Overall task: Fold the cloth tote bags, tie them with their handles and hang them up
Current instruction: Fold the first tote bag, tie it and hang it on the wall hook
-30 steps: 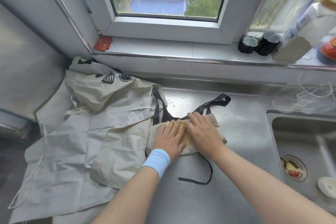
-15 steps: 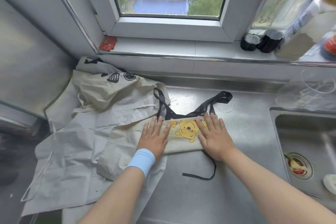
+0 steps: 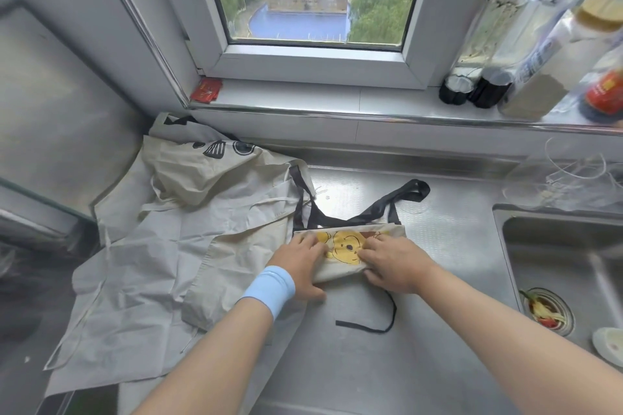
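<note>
A cream tote bag with a yellow bear print [image 3: 347, 248] lies folded into a narrow strip on the steel counter [image 3: 371, 364]. My left hand [image 3: 300, 264], with a blue wristband, grips its left end. My right hand [image 3: 392, 263] grips its right end, fingers curled over the near edge. One black handle [image 3: 401, 200] loops out behind the bag and another black handle [image 3: 381, 323] trails toward me. Several other cream tote bags [image 3: 161, 246] lie in a crumpled pile to the left.
A steel sink [image 3: 566, 259] with food scraps in its drain sits at the right. Bottles [image 3: 488, 77] stand on the window sill [image 3: 320, 98] behind the counter. A clear plastic container [image 3: 569, 178] rests behind the sink. A red packet [image 3: 206, 90] lies on the sill's left end.
Both hands slid apart from the middle, uncovering the bear print, then closed in on the strip with fingers curled over its near edge. The folded bag looks narrower.
</note>
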`<action>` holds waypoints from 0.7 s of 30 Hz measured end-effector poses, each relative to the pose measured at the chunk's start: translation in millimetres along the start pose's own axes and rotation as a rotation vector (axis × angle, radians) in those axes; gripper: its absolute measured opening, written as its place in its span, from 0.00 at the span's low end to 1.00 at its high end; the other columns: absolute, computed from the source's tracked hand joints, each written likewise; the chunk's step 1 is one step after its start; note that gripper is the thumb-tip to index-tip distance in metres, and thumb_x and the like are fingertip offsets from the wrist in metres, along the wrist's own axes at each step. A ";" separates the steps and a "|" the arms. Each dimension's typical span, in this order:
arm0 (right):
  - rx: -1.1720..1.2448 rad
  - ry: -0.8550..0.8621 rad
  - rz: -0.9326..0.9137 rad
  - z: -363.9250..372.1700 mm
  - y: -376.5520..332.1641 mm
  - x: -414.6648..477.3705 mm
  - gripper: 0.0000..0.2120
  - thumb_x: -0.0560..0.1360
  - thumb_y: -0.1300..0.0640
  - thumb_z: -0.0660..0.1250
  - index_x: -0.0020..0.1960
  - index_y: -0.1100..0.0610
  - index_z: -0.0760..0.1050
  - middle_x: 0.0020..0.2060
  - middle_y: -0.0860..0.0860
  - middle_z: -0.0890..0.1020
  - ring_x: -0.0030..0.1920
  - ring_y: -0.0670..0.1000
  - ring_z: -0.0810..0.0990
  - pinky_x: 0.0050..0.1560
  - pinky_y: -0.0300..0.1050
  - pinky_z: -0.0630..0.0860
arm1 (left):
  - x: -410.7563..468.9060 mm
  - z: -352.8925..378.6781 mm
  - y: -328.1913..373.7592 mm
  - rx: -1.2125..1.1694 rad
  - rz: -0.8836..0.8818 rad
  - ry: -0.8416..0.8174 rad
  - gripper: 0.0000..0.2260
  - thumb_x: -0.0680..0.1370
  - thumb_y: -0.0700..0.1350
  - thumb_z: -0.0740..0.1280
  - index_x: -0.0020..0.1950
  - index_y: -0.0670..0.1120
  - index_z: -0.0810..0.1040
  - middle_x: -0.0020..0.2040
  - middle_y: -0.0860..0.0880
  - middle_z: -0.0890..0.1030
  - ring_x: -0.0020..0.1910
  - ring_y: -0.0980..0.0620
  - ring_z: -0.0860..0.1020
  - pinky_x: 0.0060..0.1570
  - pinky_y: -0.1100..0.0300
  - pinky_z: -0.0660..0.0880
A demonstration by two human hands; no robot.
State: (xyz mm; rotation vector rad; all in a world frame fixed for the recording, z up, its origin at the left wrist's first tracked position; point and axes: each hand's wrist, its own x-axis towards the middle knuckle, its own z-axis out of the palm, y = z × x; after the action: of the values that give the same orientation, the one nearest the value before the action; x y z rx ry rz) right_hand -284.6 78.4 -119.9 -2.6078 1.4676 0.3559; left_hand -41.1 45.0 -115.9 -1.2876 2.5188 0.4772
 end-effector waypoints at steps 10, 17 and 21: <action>0.061 0.078 0.255 -12.2 25.5 27.2 0.19 0.83 0.42 0.50 0.55 0.54 0.74 0.51 0.49 0.76 0.44 0.55 0.80 0.36 0.47 0.65 | 23.1 -16.5 -19.7 -0.246 -0.248 0.051 0.15 0.80 0.58 0.60 0.61 0.53 0.75 0.54 0.49 0.81 0.55 0.46 0.78 0.51 0.56 0.70; -0.113 0.220 0.259 2.2 32.1 44.3 0.14 0.74 0.44 0.67 0.41 0.56 0.76 0.34 0.54 0.80 0.34 0.57 0.77 0.36 0.50 0.70 | 37.7 -12.0 6.6 0.183 -0.220 0.353 0.10 0.71 0.43 0.67 0.52 0.51 0.79 0.51 0.49 0.78 0.50 0.45 0.76 0.48 0.53 0.69; -0.137 0.362 0.164 3.2 24.3 51.3 0.04 0.74 0.57 0.63 0.47 0.56 0.75 0.40 0.55 0.78 0.40 0.58 0.75 0.40 0.52 0.68 | 48.0 4.8 27.9 0.191 0.041 0.411 0.12 0.69 0.39 0.58 0.43 0.51 0.79 0.43 0.50 0.78 0.40 0.46 0.75 0.38 0.54 0.72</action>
State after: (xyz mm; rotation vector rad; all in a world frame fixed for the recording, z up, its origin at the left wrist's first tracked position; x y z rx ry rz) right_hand -280.2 24.2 -136.5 -2.7766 1.8347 -0.0057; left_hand -90.7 27.4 -134.0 -1.3760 2.8371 -0.0304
